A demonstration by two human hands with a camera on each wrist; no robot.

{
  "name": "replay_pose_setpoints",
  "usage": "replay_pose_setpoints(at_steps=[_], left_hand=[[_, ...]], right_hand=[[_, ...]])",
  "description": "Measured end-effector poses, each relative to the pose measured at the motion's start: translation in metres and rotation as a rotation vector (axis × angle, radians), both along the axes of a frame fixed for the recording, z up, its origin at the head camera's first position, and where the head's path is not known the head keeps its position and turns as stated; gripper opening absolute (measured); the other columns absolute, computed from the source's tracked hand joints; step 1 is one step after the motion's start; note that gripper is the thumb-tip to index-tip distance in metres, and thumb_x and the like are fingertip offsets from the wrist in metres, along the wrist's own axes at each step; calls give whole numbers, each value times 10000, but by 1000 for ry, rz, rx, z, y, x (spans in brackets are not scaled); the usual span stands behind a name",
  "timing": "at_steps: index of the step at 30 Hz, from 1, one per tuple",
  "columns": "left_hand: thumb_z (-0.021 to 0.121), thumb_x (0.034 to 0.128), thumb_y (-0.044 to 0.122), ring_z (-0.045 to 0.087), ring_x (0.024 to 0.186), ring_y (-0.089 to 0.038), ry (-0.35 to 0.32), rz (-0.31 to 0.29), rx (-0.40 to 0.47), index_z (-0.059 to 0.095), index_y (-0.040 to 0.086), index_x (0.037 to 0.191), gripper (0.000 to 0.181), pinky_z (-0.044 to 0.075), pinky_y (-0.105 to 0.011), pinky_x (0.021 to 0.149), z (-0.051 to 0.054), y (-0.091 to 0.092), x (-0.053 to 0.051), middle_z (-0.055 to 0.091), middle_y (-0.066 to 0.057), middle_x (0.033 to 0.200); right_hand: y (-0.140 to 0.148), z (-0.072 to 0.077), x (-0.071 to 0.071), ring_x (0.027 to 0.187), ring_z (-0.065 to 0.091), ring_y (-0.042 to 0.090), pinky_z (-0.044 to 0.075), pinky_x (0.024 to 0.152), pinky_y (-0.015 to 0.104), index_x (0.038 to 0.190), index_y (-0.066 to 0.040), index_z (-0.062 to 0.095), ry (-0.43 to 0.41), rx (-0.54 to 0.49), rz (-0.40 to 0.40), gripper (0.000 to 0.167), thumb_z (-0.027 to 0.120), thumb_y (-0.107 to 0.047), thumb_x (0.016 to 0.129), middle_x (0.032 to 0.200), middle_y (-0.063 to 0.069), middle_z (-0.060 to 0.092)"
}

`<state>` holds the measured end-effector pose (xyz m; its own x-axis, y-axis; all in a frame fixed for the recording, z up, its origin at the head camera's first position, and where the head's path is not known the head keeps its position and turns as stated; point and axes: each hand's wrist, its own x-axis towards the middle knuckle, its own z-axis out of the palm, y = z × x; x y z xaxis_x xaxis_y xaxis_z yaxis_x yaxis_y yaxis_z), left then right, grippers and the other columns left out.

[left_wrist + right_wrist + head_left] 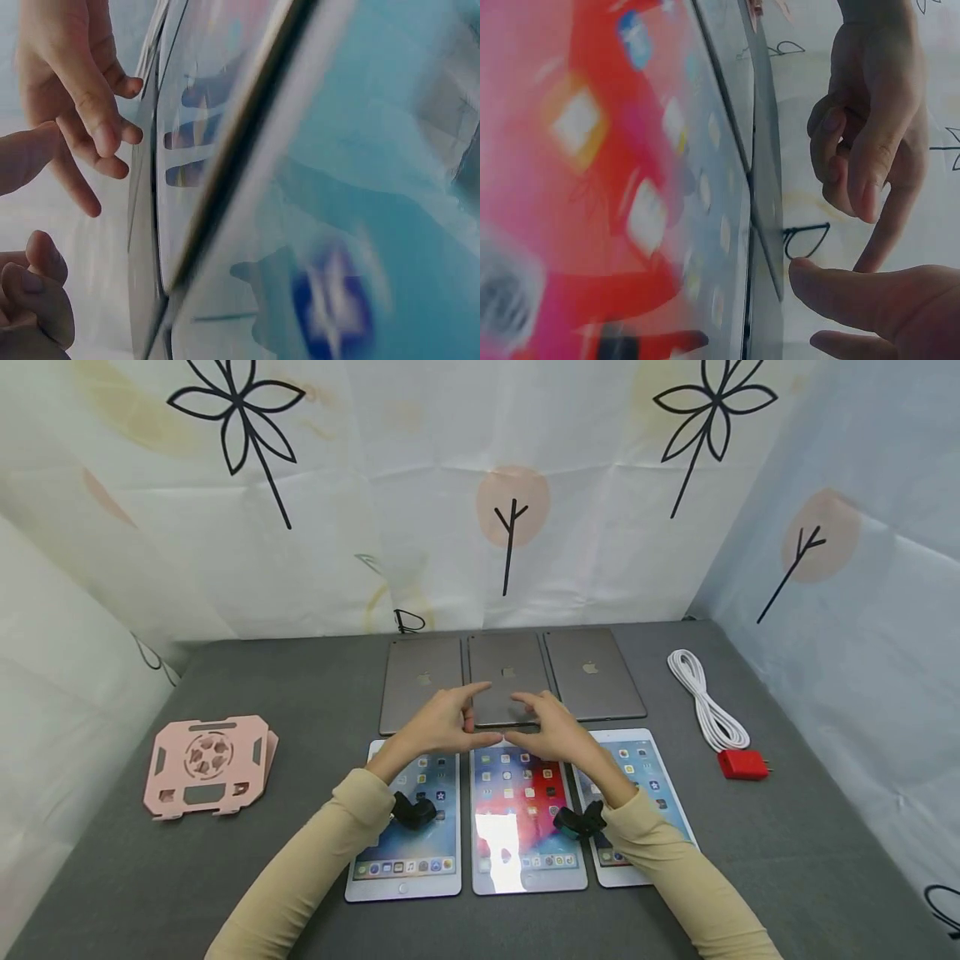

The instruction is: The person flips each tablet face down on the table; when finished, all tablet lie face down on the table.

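Note:
My left hand [444, 724] and right hand [557, 733] hover over the middle of two rows of tablets, thumb tips almost meeting and index fingers pointing toward each other. Neither hand holds anything. Below them lies the middle front tablet [487, 785], its lit screen red and blue. A left front tablet [427, 835] and a right front tablet [637, 768] flank it, screens lit and partly covered by the forearms. Behind lie three grey tablets, face down: left [408, 681], middle [510, 660] and right [592, 672]. The left hand's other fingers [829, 142] curl loosely in the right wrist view.
A pink folding stand [210, 764] lies on the grey table [300, 693] at left. To the right are a coiled white cable [708, 702] and a red charger plug [742, 765]. Patterned white cloth [420, 527] hangs behind and at both sides.

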<state>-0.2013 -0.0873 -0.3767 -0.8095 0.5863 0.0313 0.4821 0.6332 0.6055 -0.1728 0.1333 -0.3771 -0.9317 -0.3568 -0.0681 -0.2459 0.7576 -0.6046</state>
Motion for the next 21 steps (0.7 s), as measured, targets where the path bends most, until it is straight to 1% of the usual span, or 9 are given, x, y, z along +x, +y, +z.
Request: replay_pose_setpoints(at_steps=[3, 5, 10, 14, 16, 17, 19, 21], left_hand=[[807, 876, 349, 432, 544, -76, -12, -31, 11, 417, 10, 1540, 842, 377, -202, 561, 0, 17, 2, 585, 4, 698], [802, 880, 351, 425, 545, -75, -26, -46, 14, 420, 15, 1541, 834, 369, -198, 563, 1, 27, 3, 600, -5, 726], [800, 876, 378, 412, 568, -79, -57, -61, 10, 423, 42, 1546, 839, 377, -199, 593, 1, 47, 6, 658, -75, 879], [808, 861, 398, 402, 585, -90, -95, -54, 9, 418, 60, 1553, 863, 374, -209, 590, -3, 62, 8, 675, -125, 1019], [809, 859, 405, 435, 633, -104, -109, -49, 2, 423, 60, 1551, 864, 390, -224, 610, -5, 68, 9, 671, -126, 1059], [809, 856, 413, 467, 676, -113, -110, -46, -7, 429, 62, 1548, 864, 411, -231, 641, -7, 71, 10, 670, -119, 1078], [806, 857, 427, 542, 812, -139, -115, -39, -28, 437, 70, 1545, 859, 469, -261, 741, -10, 77, 10, 669, -110, 1120], [807, 853, 438, 599, 980, -179, -121, -36, -40, 447, 68, 1539, 859, 517, -310, 865, -12, 83, 11, 670, -110, 1178]], right_hand=[[18, 0, 7, 1077, 579, 391, 558, 863, 497, 1510, 4, 458, 10, 16, -2, 674, 725, -245, 943, 1263, 278, 535], [28, -2, 12, 1061, 559, 385, 537, 855, 511, 1505, 9, 464, 20, 37, -9, 670, 726, -243, 942, 1260, 284, 528], [51, -3, 25, 1135, 513, 439, 501, 927, 615, 1492, 14, 484, 43, 93, -49, 677, 741, -268, 932, 1291, 301, 498], [73, -2, 33, 1160, 479, 489, 484, 919, 671, 1483, 23, 490, 41, 116, -66, 692, 754, -277, 918, 1303, 329, 476], [85, -2, 36, 1172, 461, 518, 471, 909, 700, 1476, 29, 493, 34, 136, -82, 705, 762, -288, 908, 1322, 353, 462], [91, -2, 37, 1182, 447, 530, 463, 910, 713, 1473, 31, 493, 28, 149, -95, 712, 764, -299, 904, 1339, 363, 451], [103, -2, 40, 1185, 427, 547, 447, 906, 724, 1469, 43, 489, 14, 175, -118, 729, 768, -312, 896, 1360, 384, 433], [113, -2, 41, 1165, 413, 551, 437, 894, 709, 1461, 58, 488, 1, 197, -140, 746, 774, -321, 886, 1368, 399, 419]])
